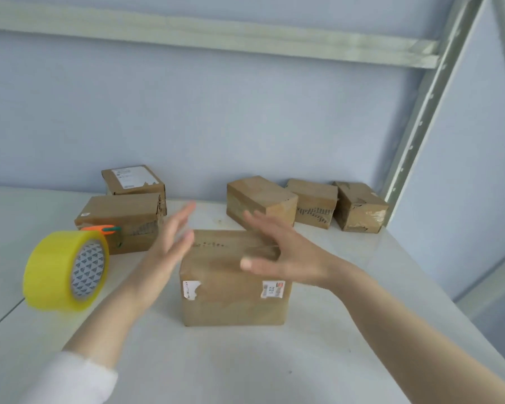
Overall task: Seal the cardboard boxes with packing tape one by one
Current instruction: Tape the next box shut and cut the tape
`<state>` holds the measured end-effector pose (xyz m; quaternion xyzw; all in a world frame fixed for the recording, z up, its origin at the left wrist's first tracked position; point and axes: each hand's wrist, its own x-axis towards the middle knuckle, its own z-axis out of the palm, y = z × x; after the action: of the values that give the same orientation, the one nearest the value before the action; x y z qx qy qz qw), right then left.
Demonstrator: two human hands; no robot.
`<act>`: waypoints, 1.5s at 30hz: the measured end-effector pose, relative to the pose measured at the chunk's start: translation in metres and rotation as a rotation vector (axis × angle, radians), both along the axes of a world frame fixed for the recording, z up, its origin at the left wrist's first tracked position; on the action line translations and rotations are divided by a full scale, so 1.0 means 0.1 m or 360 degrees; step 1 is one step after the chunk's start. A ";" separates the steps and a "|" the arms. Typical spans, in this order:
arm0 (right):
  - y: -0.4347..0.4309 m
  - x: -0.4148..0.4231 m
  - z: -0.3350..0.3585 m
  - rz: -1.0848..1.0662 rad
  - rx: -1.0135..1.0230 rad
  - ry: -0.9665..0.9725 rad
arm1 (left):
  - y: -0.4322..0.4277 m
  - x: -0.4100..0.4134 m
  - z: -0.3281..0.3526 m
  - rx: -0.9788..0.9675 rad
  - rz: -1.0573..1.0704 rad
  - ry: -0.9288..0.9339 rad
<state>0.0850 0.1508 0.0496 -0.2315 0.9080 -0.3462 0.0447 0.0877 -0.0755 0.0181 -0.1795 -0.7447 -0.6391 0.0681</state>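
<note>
L hand [172,243] & R hand [283,255] open, empty, over near box [231,301], R perhaps on it; tape roll [50,272] left.

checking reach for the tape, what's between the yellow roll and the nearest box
Head view: only the left hand and its forearm cross between the yellow roll and nearest box, above bare table.

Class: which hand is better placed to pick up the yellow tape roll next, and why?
Probably left. The left hand is open and nearer the yellow tape roll; the right hand is over the middle box, farther off.
</note>
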 end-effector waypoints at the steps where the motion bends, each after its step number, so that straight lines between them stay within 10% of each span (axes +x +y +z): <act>1: 0.02 0.03 -0.02 0.0008 0.0073 0.0035 | -0.04 0.06 -0.09 -0.0062 -0.0090 -0.0065; 26: 0.63 3.11 0.07 -0.1494 -0.0705 0.0190 | 1.29 1.35 0.16 -0.0142 -0.1266 -0.0050; 36: 1.28 5.27 -0.58 -0.2143 -0.1378 0.0093 | 2.76 3.01 -0.27 -0.0185 -0.1853 -0.0150; 45: 1.40 7.08 -1.95 -0.2728 -0.2163 -0.0051 | 3.76 5.15 -1.68 -0.0153 -0.1940 -0.0841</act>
<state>0.7925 0.2904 -0.1452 0.5057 0.3863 -0.6941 -0.3366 0.6026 0.3003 -0.1502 -0.4087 -0.5292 -0.5519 -0.4983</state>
